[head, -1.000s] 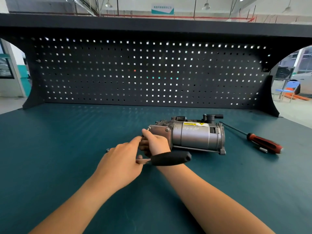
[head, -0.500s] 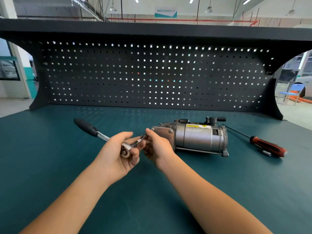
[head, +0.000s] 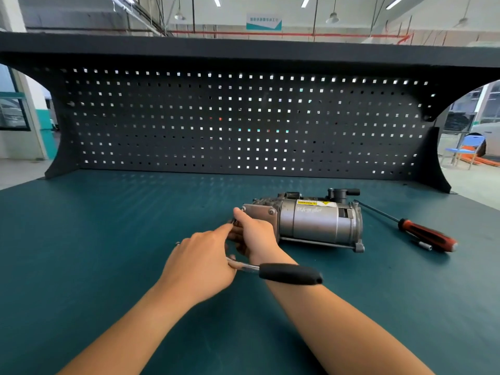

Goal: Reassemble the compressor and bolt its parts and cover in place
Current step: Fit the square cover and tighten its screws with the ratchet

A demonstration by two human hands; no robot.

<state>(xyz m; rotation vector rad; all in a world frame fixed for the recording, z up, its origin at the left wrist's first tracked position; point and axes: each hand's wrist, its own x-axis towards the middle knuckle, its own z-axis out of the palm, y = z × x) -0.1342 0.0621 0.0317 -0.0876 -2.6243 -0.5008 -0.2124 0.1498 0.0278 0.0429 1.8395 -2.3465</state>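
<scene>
The left hand (head: 198,262) is closed around the head end of a ratchet wrench (head: 273,270), whose black handle projects to the right of the grip and crosses above the right forearm. The right hand (head: 254,234) is pressed together against the left end of the compressor (head: 305,220), thumb up beside the bolted end cover (head: 259,213); what its fingertips pinch is hidden behind the left hand, so that cannot be told. The compressor lies on its side just right of the grip, its end cover touching the right hand, its cylindrical body extending away to the right. Farther right, well apart from the grip, a red-and-black screwdriver (head: 422,234) lies with its shaft pointing toward the compressor's far end, and a small bit (head: 424,245) rests just beside its handle. To the left of the grip and in front of it the teal bench mat (head: 89,239) is open surface out to the left bench edge. Behind the grip, open mat runs back to the black pegboard (head: 243,120), which stands upright under a dark shelf edge. Beyond the bench lies a workshop hall with ceiling lights, and a blue chair (head: 466,150) at the far right.
</scene>
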